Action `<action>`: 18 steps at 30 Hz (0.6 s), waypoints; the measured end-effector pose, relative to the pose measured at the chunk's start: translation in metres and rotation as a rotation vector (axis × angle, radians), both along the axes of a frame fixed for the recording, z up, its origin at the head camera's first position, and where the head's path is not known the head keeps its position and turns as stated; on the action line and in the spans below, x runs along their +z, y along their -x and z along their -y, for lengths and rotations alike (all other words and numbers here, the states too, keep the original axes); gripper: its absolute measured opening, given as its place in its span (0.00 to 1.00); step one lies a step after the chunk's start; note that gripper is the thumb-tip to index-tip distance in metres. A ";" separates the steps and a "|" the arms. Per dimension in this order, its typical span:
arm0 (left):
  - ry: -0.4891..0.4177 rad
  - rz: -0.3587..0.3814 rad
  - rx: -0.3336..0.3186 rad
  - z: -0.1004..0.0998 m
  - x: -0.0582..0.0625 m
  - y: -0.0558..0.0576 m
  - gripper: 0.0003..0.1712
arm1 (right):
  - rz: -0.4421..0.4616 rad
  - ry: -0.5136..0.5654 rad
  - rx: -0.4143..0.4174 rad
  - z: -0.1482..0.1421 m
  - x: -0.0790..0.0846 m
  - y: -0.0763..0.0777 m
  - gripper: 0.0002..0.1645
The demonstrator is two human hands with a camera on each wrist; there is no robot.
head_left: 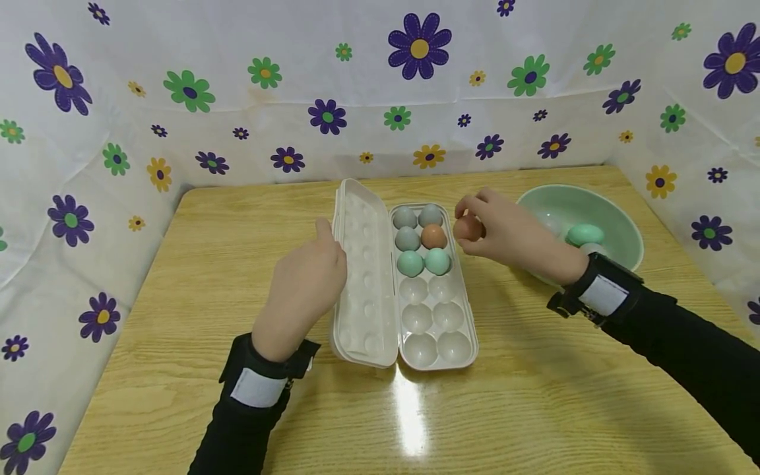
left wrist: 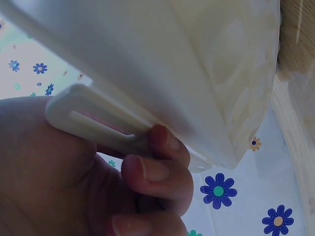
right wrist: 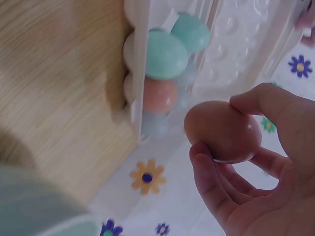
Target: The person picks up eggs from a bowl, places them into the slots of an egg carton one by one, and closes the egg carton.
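Note:
An egg carton [head_left: 418,318] of pale plastic lies unfolded, its lid [head_left: 369,284] raised on the left side. My left hand [head_left: 305,282] grips the lid's outer edge; in the left wrist view its fingers curl round a slotted tab [left wrist: 93,115]. Between thumb and fingertips, my right hand [head_left: 512,232] pinches a brown egg [right wrist: 221,132] just right of the carton's far half. The far cups hold several grey eggs [head_left: 408,239], one brown egg [head_left: 433,236] and two mint eggs [head_left: 437,261]. Nearer cups have no eggs in them.
A light green bowl [head_left: 626,231] stands at the right, partly behind my right wrist, with a mint egg [head_left: 585,234] and whitish eggs inside. Flower-printed cloth [head_left: 356,79] hangs round the back and sides of the wooden table [head_left: 237,231].

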State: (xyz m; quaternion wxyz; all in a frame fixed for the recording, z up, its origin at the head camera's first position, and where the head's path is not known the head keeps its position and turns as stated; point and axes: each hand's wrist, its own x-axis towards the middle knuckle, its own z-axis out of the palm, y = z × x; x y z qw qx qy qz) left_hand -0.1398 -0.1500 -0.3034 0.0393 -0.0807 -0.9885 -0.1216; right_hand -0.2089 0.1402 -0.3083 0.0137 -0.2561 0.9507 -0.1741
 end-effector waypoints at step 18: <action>0.017 -0.012 -0.013 0.001 0.001 -0.001 0.28 | -0.051 0.015 0.327 0.068 -0.055 -0.027 0.14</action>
